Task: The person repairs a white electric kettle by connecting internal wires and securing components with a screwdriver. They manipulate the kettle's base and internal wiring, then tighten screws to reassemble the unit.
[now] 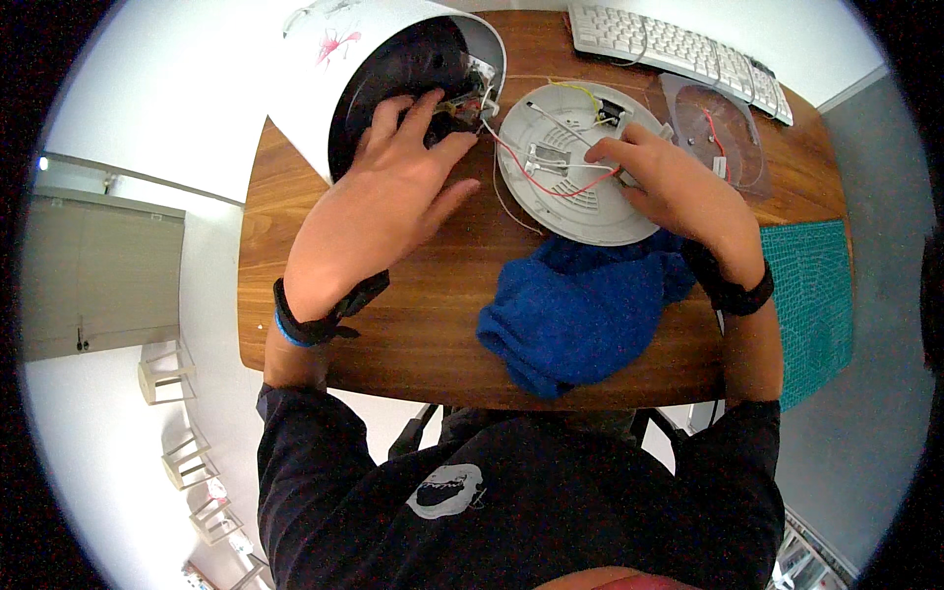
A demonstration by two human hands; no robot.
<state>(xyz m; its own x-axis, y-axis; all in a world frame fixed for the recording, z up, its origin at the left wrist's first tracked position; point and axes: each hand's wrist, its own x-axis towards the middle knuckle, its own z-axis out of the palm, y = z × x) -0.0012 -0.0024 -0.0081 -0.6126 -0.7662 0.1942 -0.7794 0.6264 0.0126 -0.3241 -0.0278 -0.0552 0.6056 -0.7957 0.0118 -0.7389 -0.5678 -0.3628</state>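
Observation:
A white cylindrical appliance housing point(310, 113) lies on its side at the far left, its dark opening turned toward me. My left hand point(379, 192) reaches into that opening, fingers spread, beside a small wired circuit assembly point(472, 98). To the right lies a round light-grey plastic base plate point(536, 202), inner side up, with slotted vents and a black socket point(612, 110). A red wire point(521, 165) runs from the housing across the plate to my right hand point(664, 182). That hand's fingers are curled over the plate's right part; what they grip is hidden beneath them.
A crumpled blue cloth point(580, 315) lies just in front of the plate. At the far right are a white keyboard point(678, 54) and a clear plastic sheet point(678, 98) with a red wire piece. A green cutting mat point(811, 295) covers the right edge of the wooden table point(423, 344).

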